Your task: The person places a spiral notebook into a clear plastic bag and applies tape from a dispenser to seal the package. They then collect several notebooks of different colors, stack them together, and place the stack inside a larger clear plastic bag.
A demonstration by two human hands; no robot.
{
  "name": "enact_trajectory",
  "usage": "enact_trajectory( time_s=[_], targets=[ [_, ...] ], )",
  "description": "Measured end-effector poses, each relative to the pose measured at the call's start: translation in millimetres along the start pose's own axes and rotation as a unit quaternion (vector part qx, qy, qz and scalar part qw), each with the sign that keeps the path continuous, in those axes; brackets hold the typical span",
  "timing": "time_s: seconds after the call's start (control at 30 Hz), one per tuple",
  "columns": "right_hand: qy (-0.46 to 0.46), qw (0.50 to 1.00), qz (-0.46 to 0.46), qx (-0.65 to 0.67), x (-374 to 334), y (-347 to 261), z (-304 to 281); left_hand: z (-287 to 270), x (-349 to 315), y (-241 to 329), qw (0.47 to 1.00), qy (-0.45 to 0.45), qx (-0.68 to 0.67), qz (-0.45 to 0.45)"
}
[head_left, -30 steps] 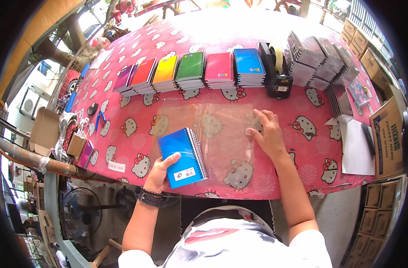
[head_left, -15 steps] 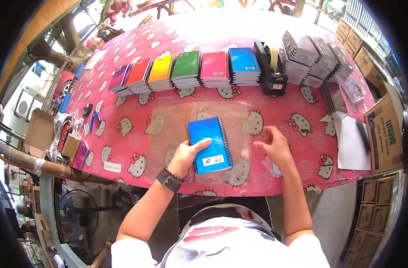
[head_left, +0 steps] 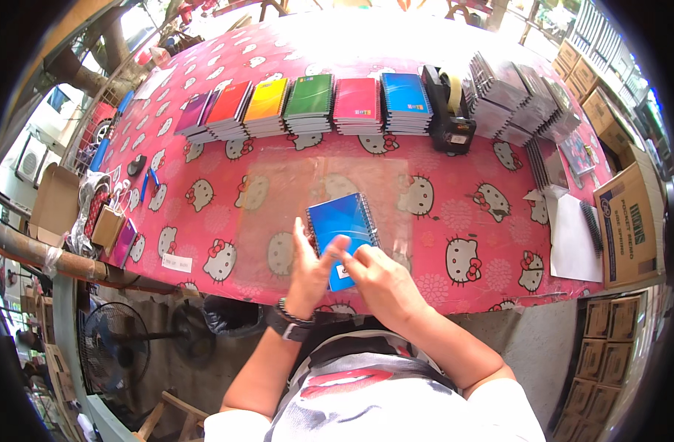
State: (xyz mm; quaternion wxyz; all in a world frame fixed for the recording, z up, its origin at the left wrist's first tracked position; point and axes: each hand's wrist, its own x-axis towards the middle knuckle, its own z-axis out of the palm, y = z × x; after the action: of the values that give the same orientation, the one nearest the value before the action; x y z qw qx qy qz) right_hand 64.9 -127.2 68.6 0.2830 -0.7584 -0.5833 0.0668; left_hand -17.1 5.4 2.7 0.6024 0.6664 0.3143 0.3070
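Note:
A blue spiral notebook [head_left: 343, 214] lies slightly tilted in front of me, with its wire binding along the right side. At its lower left edge is my left hand [head_left: 311, 269], open, fingers stretched upward beside the cover and thumb apart over it. My right hand [head_left: 385, 283] reaches across the notebook's lower right part, close to the left thumb. Its fingers are bent and pressed together; what they hold, if anything, is hidden. Between the hands, a white label [head_left: 343, 272] on the cover shows only in part.
A clear plastic sheet [head_left: 270, 214] lies on the pink patterned tablecloth [head_left: 447, 214]. Coloured notebook stacks [head_left: 309, 99] line up beyond it, beside a black tape dispenser [head_left: 452, 121]. More spiral-bound stacks [head_left: 495, 81] stand far right, above a cardboard box [head_left: 630, 221]. Pens [head_left: 147, 184] lie left.
My right hand has come in from the right onto the notebook's lower part. My left thumb has lifted from its flat press, and the left fingers now show beside the cover.

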Motion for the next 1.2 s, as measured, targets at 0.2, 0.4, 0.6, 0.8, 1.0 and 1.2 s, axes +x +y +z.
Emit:
enact_trajectory(
  time_s=[0.2,0.4,0.6,0.8,1.0,1.2],
  targets=[
    [-0.152,0.943,-0.001,0.296,6.1,32.1,-36.7,-3.9,-5.6,2.8,0.990,-0.019,0.139,-0.018],
    [0.132,0.988,0.013,0.082,94.0,110.9,14.5,9.3,1.0,-8.1,0.996,-0.027,0.078,0.031],
    [0.320,0.931,0.052,0.166,132.1,124.9,31.7,9.8,-0.8,-7.2,0.997,-0.040,0.066,-0.015],
    [-0.011,0.840,0.260,0.476,24.5,79.6,17.7,5.1,-8.6,-14.2,1.000,-0.024,-0.004,0.002],
    [0.070,0.903,0.192,0.378,12.9,66.8,40.2,-7.0,-5.6,-2.5,0.990,-0.033,-0.137,-0.013],
    [0.060,0.913,0.220,0.338,19.8,52.8,38.2,-1.2,-7.7,-21.2,0.995,0.053,-0.076,0.035]
  ],
)
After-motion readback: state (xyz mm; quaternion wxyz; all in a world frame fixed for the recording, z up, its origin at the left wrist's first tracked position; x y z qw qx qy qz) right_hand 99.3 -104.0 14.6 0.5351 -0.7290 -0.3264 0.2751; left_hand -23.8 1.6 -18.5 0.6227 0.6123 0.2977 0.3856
